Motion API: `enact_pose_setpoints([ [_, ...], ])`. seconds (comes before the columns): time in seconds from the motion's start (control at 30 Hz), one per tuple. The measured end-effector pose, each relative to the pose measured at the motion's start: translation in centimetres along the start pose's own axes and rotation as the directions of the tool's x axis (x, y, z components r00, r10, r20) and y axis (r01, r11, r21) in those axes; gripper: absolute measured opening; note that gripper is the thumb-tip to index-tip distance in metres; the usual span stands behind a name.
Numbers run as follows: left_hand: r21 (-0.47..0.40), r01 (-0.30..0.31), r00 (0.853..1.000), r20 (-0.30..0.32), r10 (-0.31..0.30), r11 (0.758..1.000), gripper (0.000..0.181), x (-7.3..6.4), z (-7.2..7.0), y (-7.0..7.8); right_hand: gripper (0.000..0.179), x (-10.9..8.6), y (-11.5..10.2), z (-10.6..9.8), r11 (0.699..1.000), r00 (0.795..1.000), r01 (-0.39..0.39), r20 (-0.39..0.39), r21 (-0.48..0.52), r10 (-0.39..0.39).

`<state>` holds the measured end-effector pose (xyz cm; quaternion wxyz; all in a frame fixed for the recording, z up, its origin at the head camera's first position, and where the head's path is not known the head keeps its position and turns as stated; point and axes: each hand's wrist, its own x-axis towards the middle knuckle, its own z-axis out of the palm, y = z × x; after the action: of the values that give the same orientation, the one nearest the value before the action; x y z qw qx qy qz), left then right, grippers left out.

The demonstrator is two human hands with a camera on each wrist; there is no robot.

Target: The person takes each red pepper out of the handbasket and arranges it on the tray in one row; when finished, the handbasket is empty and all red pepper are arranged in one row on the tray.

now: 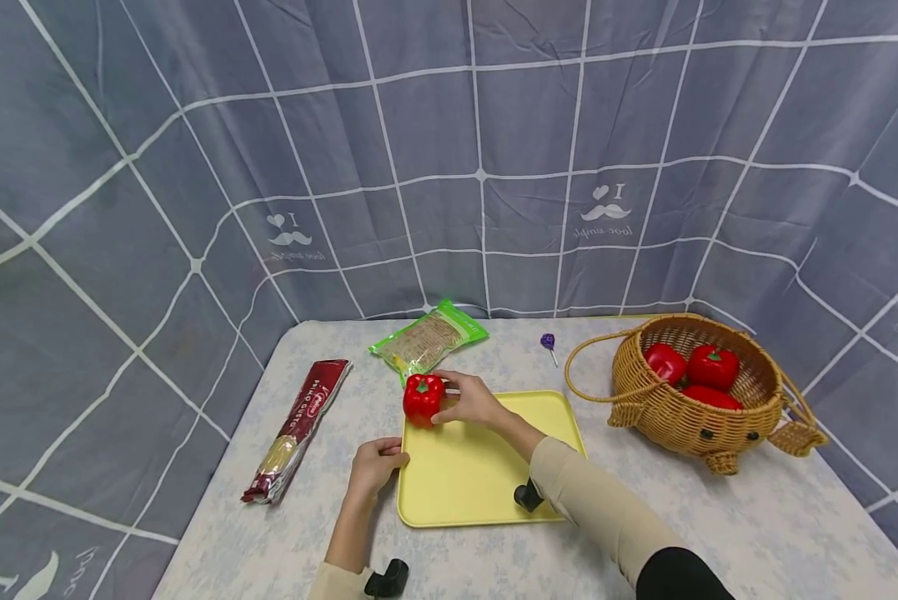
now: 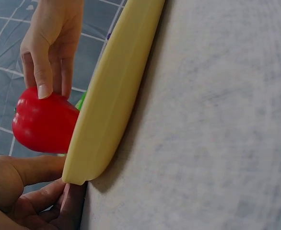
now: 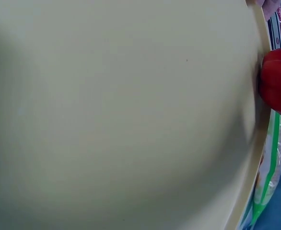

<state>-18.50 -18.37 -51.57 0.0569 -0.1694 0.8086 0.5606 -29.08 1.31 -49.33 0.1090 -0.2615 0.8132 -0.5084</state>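
At the far left corner of the yellow tray (image 1: 471, 487), one red pepper (image 1: 422, 402) is held by the right hand (image 1: 474, 402), its grip parted about as wide as the pepper, thumb and fingers against the pepper's side. Whether the pepper touches the tray floor, I cannot tell. The left hand (image 1: 374, 463) grasps the tray's left rim, its grip nearly closed on that thin edge. The pepper's green stem points upward — its long axis stands roughly upright. On the worktop (image 1: 456, 567) there is one tray, one wicker basket (image 1: 666, 425) to the right with three red pieces (image 1: 714, 367) visible inside, one dark red packet (image 1: 298, 429) left, and one green-edged bag (image 1: 428, 342) and one purple lollipop (image 1: 548, 342) beyond the tray.
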Motion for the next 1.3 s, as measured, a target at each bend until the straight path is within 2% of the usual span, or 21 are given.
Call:
enact_pose_setpoints([
  [0.33,-0.010,0.026,1.000,-0.007,-0.026,1.000,0.034,0.04,-0.34,0.01,0.084,0.14,-0.44,0.41,0.998,1.000,0.006,-0.005,-0.060,-0.006],
  [0.63,-0.020,0.021,1.000,-0.011,-0.021,1.000,0.034,-0.11,-0.42,-0.35,0.086,0.19,-0.44,0.56,0.999,1.000,0.012,0.002,-0.034,-0.012],
  [0.83,-0.011,0.032,0.999,-0.019,-0.033,0.999,0.034,-0.05,-0.55,-0.43,0.085,0.26,-0.34,0.55,0.995,1.000,0.012,-0.018,-0.096,-0.014],
  [1.13,0.002,0.054,0.999,-0.004,-0.054,0.999,0.034,0.02,-0.23,-0.29,0.078,0.28,-0.21,0.36,0.998,0.997,-0.055,-0.056,-0.023,0.054],
  [1.3,0.002,0.064,0.998,0.002,-0.064,0.998,0.034,0.34,0.04,0.29,0.076,0.34,-0.38,-0.12,0.999,0.998,-0.028,-0.062,-0.015,0.027],
])
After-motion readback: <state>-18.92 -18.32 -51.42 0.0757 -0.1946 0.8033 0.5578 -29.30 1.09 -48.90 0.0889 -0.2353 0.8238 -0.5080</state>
